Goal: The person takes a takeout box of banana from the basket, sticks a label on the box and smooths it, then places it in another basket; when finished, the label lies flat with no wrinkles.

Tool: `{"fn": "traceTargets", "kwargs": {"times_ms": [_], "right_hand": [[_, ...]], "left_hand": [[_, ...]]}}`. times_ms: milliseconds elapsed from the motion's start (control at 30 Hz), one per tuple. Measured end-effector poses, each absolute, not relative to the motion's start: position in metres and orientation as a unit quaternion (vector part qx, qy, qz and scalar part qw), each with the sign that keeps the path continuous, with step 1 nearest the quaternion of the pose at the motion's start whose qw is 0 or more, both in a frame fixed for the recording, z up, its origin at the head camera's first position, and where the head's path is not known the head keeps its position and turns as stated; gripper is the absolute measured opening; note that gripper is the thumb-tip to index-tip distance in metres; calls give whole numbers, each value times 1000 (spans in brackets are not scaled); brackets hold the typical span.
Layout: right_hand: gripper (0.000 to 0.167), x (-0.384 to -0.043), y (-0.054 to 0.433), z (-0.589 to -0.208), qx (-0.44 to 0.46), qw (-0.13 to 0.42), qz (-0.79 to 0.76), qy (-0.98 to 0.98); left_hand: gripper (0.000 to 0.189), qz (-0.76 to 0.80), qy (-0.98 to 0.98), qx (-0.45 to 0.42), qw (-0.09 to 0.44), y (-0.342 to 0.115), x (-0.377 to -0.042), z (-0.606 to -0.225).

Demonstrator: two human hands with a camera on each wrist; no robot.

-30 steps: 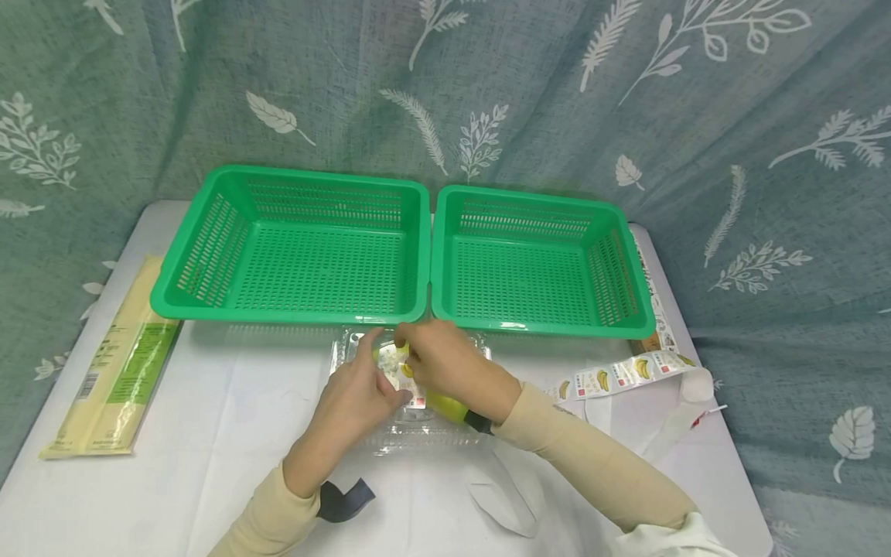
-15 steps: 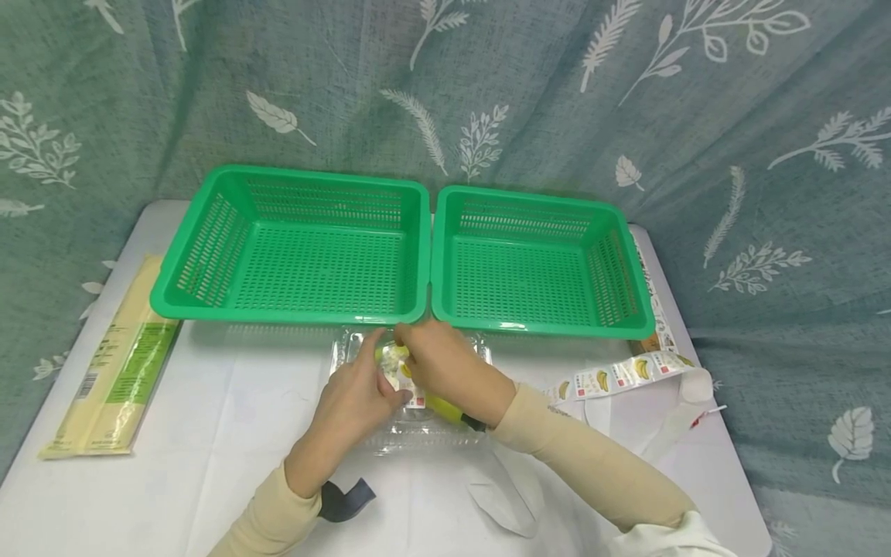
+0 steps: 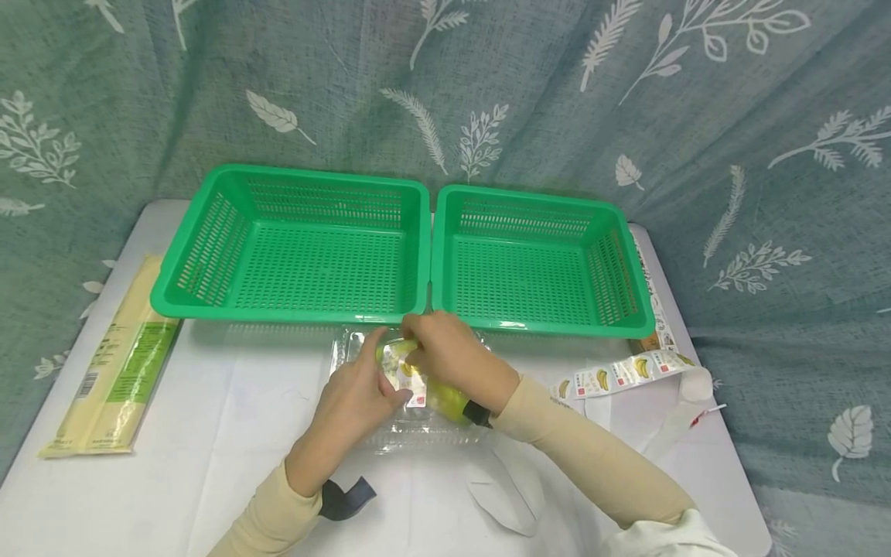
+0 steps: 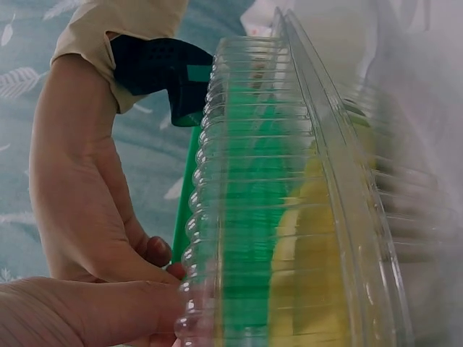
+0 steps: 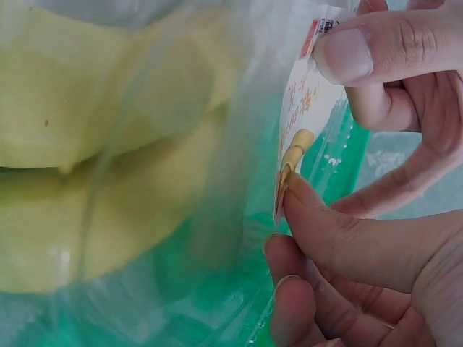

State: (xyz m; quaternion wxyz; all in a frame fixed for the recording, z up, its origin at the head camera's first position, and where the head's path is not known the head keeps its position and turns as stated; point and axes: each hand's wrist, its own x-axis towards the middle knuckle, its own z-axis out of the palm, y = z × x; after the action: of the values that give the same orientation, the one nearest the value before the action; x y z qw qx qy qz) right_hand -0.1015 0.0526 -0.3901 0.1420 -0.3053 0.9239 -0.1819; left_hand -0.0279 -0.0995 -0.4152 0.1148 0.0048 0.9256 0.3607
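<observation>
A clear plastic clamshell box point(image 3: 397, 439) with yellow bananas point(image 4: 311, 267) inside lies in front of the green baskets. A white sticker point(image 3: 415, 387) printed with bananas is on its lid; part of it is hidden by fingers. My left hand point(image 3: 351, 398) stretches its index finger and thumb over the lid, and the thumb presses the sticker's near end. At the sticker's other end, my right hand point(image 3: 452, 356) has its fingers bent in and appears to pinch the edge. In the right wrist view both thumbs touch the sticker point(image 5: 307, 101).
Two green baskets point(image 3: 295, 317) stand side by side at the back. A strip of banana stickers point(image 3: 633, 371) curls on the right. On the left lies a yellow-and-green packet point(image 3: 114, 371). Loose backing paper point(image 3: 501, 495) lies in front of the box.
My right hand has shifted slightly away from me and to the right along the sticker, uncovering more of it. The left hand has stayed almost in place.
</observation>
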Motion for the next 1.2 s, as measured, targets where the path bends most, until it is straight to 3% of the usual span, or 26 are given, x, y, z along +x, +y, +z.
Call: {"fn": "traceTargets", "kwargs": {"times_ms": [200, 300, 467, 600, 800, 967, 1200], "right_hand": [[27, -104, 55, -391, -284, 157, -183, 928], [28, -106, 56, -391, -275, 163, -191, 928], [28, -108, 57, -391, -272, 162, -196, 928], [29, -108, 58, -392, -267, 166, -197, 929], [17, -109, 60, -392, -252, 166, -185, 935], [27, -109, 62, -393, -237, 169, -174, 941], [37, -107, 65, -393, -219, 183, -166, 944]], "left_hand": [[96, 349, 929, 8, 120, -100, -27, -416], [91, 357, 929, 21, 97, -100, -26, -416], [55, 396, 917, 45, 16, -103, -21, -417], [33, 378, 922, 84, 3, -108, -14, -416], [60, 322, 930, 171, 45, -109, -4, -422], [80, 276, 936, 213, 53, -105, 5, -428], [87, 231, 947, 210, 71, -104, 12, -429]]}}
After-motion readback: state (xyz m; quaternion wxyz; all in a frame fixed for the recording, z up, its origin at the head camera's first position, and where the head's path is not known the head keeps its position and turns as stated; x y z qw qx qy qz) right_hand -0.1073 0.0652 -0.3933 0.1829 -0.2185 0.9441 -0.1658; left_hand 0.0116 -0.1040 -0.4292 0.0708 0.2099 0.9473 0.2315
